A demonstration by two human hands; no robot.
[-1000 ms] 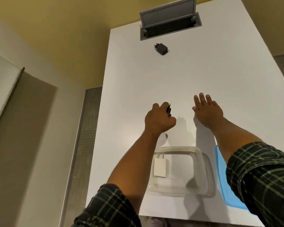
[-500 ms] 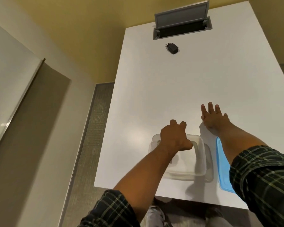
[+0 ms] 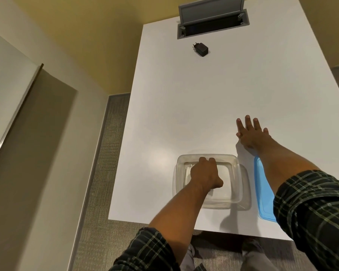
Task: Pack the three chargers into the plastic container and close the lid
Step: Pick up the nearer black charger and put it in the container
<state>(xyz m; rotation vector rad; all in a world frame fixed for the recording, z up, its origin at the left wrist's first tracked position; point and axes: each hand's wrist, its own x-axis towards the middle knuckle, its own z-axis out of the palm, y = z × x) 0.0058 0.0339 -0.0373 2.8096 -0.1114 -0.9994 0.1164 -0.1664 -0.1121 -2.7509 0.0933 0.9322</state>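
The clear plastic container [image 3: 237, 174] stands near the table's front edge. My left hand [image 3: 205, 176] reaches down inside it with the fingers curled; the black charger it carried is hidden under the hand. A white charger [image 3: 187, 174] lies in the container's left part, mostly covered by that hand. Another black charger [image 3: 200, 50] lies far back on the table. My right hand [image 3: 250, 134] rests flat on the table, fingers spread, behind and to the right of the container. The blue lid [image 3: 264, 194] lies right of the container, partly under my right forearm.
The white table [image 3: 184, 114] has a grey cable box [image 3: 211, 18] with its flap raised at the far end, just behind the far charger. Carpet and a wall panel lie to the left of the table's edge.
My left hand carried a black charger back from the middle of the table and lowered into the container. My right hand stayed flat on the table.
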